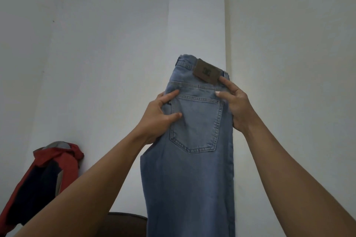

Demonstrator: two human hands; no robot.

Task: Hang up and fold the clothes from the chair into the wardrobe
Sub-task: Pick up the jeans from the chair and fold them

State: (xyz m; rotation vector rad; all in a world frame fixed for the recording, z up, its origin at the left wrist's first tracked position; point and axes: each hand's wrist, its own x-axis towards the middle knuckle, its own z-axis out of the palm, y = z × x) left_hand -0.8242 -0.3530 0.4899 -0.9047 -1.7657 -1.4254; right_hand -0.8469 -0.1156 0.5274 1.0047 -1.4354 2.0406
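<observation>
A pair of light blue jeans [194, 169] hangs upright in front of me, folded lengthwise, back pocket and brown leather patch facing me. My left hand [158, 119] grips the left edge beside the pocket, thumb and a finger on the front. My right hand [234, 104] grips the right edge just under the waistband, fingers pinching the denim near the patch. The legs drop below the frame's bottom edge.
A red, navy and grey jacket [44, 179] hangs at the lower left against the white wall [107, 63]. A dark rounded chair top [125, 223] shows at the bottom, left of the jeans. A wall corner edge [227, 25] runs down behind the jeans.
</observation>
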